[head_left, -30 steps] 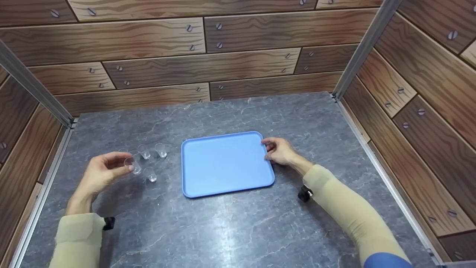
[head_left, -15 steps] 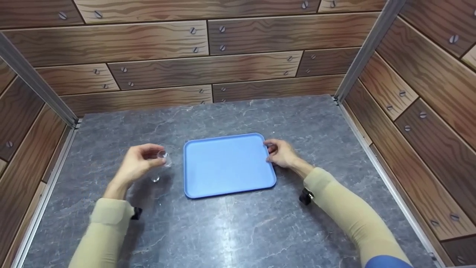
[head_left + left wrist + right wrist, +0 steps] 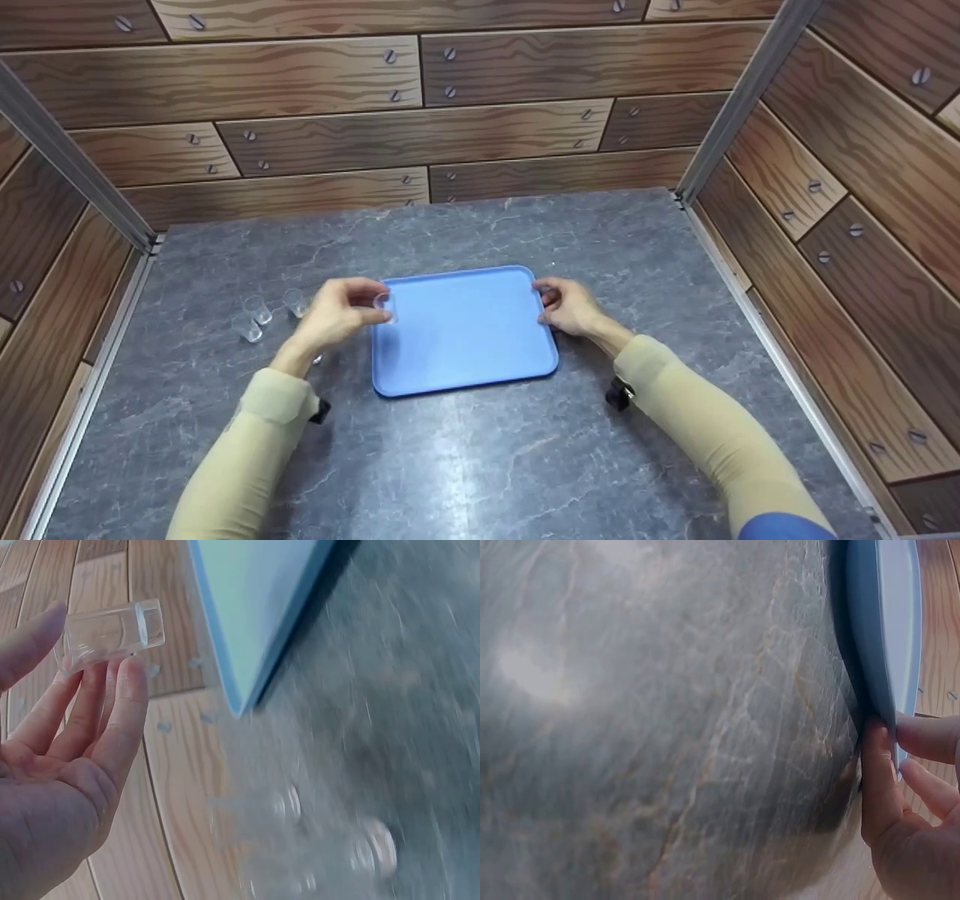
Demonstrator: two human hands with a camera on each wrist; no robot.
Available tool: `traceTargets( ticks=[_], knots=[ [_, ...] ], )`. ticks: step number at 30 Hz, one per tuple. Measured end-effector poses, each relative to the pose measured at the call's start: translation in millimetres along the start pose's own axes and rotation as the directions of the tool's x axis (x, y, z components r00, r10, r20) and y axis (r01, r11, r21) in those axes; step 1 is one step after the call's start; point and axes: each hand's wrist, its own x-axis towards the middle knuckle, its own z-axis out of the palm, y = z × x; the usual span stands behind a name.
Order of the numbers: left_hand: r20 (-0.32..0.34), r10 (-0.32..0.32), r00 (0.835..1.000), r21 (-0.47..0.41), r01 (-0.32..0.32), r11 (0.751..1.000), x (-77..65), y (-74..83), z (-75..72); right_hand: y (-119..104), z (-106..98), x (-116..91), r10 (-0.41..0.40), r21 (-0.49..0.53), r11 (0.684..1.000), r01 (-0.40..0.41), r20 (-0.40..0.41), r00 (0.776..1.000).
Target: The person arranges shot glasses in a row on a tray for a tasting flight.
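My left hand (image 3: 334, 315) pinches a small clear shot glass (image 3: 112, 634) between thumb and fingertips, over the left edge of a blue rectangular tray (image 3: 472, 337). The tray lies flat on the table. At its right rim, my right hand (image 3: 571, 306) grips the edge; in the right wrist view, thumb and fingers (image 3: 922, 739) sit on either side of the rim. Left of my left hand stand several more clear shot glasses (image 3: 256, 309) on the table. One of them, below the wrist, is mostly hidden by the hand.
A grey marbled tabletop (image 3: 465, 465) lies under everything. Wood-print panels (image 3: 322, 79) enclose it at the back and sides, joined by metal corner posts (image 3: 739, 105).
My left hand has carried the shot glass rightward, from the group of glasses to over the tray's left edge. My right hand stays at the tray's right rim.
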Motion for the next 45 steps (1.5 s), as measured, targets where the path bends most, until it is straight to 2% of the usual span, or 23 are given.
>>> traceTargets(
  ticks=[10, 20, 27, 31, 32, 38, 39, 41, 45],
  knots=[
    [0.035, 0.005, 0.999, -0.057, -0.003, 0.998, 29.1, 20.6, 54.4, 2, 0, 1, 0.003, -0.01, 1.0, -0.003, 0.002, 1.0],
    [0.054, 0.029, 0.998, -0.077, -0.025, 0.997, 55.2, 35.9, 104.9, 1, -1, 0, 0.006, -0.017, 1.0, -0.006, 0.004, 1.0],
    [0.029, -0.008, 1.0, -0.091, 0.01, 0.996, 70.1, 44.2, 138.4, 0, -1, 1, -0.008, 0.012, 1.0, 0.008, 0.009, 1.0],
    [0.027, -0.038, 0.999, -0.082, 0.041, 0.996, 73.9, 46.7, 154.3, 0, -1, 1, -0.007, 0.016, 1.0, 0.007, 0.015, 1.0],
    [0.02, -0.033, 0.999, -0.08, 0.034, 0.996, 81.4, 35.6, 161.3, 0, -1, 1, -0.008, 0.013, 1.0, 0.008, 0.016, 1.0],
    [0.017, -0.082, 0.996, -0.07, 0.083, 0.994, 86.4, 33.1, 176.2, 0, 0, 2, -0.002, 0.002, 1.0, 0.002, 0.016, 1.0],
    [0.013, -0.09, 0.996, -0.057, 0.091, 0.994, 84.6, 37.7, 177.3, 0, 0, 2, 0.0, 0.001, 1.0, 0.0, 0.016, 1.0],
    [-0.008, -0.071, 0.997, -0.03, 0.071, 0.997, 94.1, 24.8, 185.8, 1, 0, 3, 0.004, -0.001, 1.0, -0.004, 0.014, 1.0],
    [-0.013, -0.075, 0.997, 0.001, 0.075, 0.997, 109.9, 1.5, 198.5, 0, 0, 3, 0.01, -0.008, 1.0, -0.01, 0.01, 1.0]
  ],
)
